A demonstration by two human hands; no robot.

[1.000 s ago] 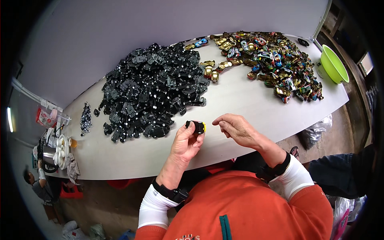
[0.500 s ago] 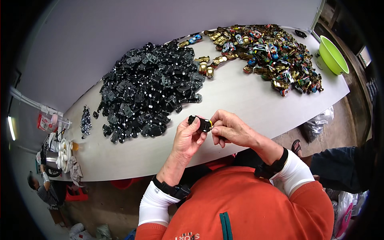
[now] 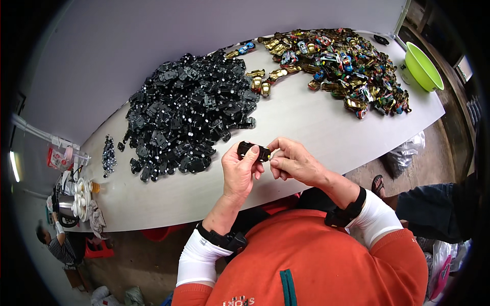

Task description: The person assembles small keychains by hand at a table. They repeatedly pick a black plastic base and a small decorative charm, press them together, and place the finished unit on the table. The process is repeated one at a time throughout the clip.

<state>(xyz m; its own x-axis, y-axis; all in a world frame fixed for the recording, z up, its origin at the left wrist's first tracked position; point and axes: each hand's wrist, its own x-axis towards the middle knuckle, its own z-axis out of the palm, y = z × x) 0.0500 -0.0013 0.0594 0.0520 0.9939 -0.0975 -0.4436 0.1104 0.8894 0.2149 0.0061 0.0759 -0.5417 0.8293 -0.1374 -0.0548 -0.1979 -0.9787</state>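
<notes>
A small toy car (image 3: 251, 151) with a black underside is pinched between the thumb and fingers of my left hand (image 3: 238, 173), just above the table. The thumb presses on its black face. At the car's right end a bit of yellow shows. My right hand (image 3: 298, 163) closes its thumb and forefinger round that end; whether a smaller part is between them is hidden. Beyond my left hand lies a big heap of black toy car chassis (image 3: 189, 112) with pale wheels. Farther right is a heap of shiny gold and coloured toy car bodies (image 3: 342, 66).
Several gold car bodies (image 3: 265, 81) lie between the heaps. A green bowl (image 3: 423, 69) stands at the table's right end. Small wheel parts (image 3: 108, 155) are piled at the left, near white dishes (image 3: 81, 199). Another person (image 3: 61, 247) is at far left; a leg shows at right.
The toy car has turned slightly in my left hand, so less yellow shows at its right end. Both hands stay close together, and the right fingers have shifted a little at that end.
</notes>
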